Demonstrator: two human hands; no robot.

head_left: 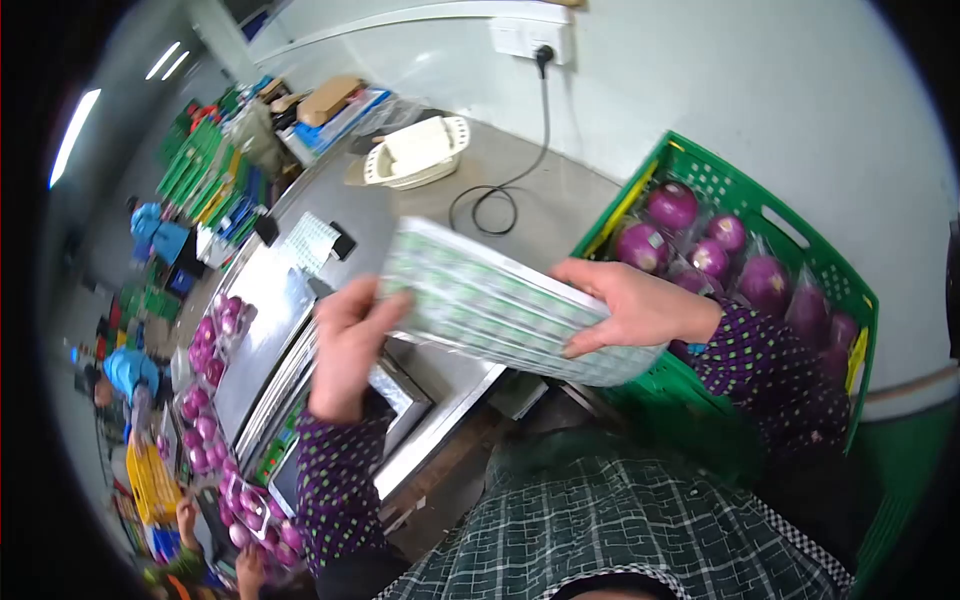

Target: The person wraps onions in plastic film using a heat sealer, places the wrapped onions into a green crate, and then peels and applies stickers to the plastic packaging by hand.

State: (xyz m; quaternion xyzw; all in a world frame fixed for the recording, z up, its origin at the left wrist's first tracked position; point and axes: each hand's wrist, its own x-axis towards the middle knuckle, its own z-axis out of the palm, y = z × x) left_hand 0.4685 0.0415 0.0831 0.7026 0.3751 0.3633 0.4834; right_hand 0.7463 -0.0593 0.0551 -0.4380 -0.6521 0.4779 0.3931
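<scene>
A stack of label sheets (490, 300), white with rows of green print, is held up in front of me, slightly blurred and tilted. My right hand (640, 310) grips its right end, thumb on the near face and fingers around the upper edge. At the left end, my left hand (350, 340) is closed on the edge, its thumb over the printed face; motion smears these fingers a little. Below and right of the sheets is a green crate (800, 225) holding several bagged purple onions (672, 205).
On the metal table (500, 150) are a cream plastic basket (418, 150), a black cable (545, 120), another label sheet (310, 243) and a weighing machine (400, 395). More bagged onions (205, 430) line the left side. Other people in blue (130, 370) work beyond, near stacked crates (200, 165).
</scene>
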